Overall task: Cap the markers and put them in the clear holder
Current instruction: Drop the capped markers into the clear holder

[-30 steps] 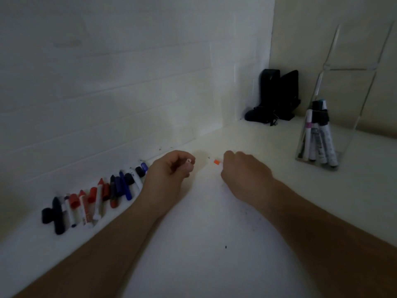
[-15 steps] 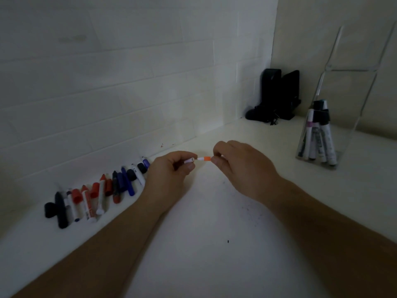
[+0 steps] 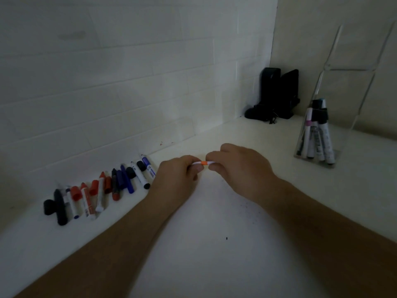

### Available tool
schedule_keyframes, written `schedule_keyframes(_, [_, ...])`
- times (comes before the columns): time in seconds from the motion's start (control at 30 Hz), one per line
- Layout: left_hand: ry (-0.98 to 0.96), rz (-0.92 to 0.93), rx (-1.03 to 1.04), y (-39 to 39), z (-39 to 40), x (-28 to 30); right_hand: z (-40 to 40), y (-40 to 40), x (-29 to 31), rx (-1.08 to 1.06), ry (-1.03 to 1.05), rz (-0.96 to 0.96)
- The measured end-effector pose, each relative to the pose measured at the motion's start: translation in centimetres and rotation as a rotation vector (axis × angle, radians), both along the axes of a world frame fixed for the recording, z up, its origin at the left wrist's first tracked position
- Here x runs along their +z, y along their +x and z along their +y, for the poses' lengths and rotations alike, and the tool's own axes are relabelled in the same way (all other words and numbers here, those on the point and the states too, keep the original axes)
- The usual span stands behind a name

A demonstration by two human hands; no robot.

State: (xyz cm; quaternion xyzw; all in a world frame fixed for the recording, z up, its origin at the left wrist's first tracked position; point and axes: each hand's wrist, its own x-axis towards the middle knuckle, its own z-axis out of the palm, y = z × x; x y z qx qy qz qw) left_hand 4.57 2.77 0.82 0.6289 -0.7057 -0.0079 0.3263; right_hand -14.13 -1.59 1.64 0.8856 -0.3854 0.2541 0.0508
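A row of loose red, blue and black markers and caps waits on the white surface. The left hand and right hand pinch a slim white, orange-banded marker, seemingly capped. Four or so markers stand in the clear acrylic holder.

A dim office or classroom corner: white counter, painted brick wall, whiteboard markers.
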Motion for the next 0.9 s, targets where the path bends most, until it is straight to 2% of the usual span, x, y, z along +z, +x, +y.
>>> schedule_keyframes(0.13, [0.009, -0.159, -0.002, 0.0, -0.5, -0.7, 0.2, 0.0, -0.3, -0.030, 0.014, 0.033])
schedule_keyframes(0.4, [-0.052, -0.167, -0.058, 0.4, -0.3, -0.7, 0.1, 0.0, -0.3, 0.009, 0.066, 0.024])
schedule_keyframes(0.5, [-0.062, -0.132, -0.101, 0.3, -0.5, -1.0, -0.1, 0.0, -0.3, -0.008, 0.076, 0.052])
schedule_keyframes(0.63, [-0.015, -0.083, -0.108, 0.0, -0.8, -1.0, 0.2, 0.2, -0.2, -0.105, -0.060, 0.130])
schedule_keyframes(0.8, [-0.007, 0.183, -0.099, 0.0, -0.3, -0.6, 0.6, -0.3, 0.6, -0.206, -0.091, 0.085])
schedule_keyframes(0.9, [-0.046, 0.089, -0.196, -0.6, 0.1, -0.6, 0.9, -0.6, 2.2, -0.189, -0.108, -0.001])
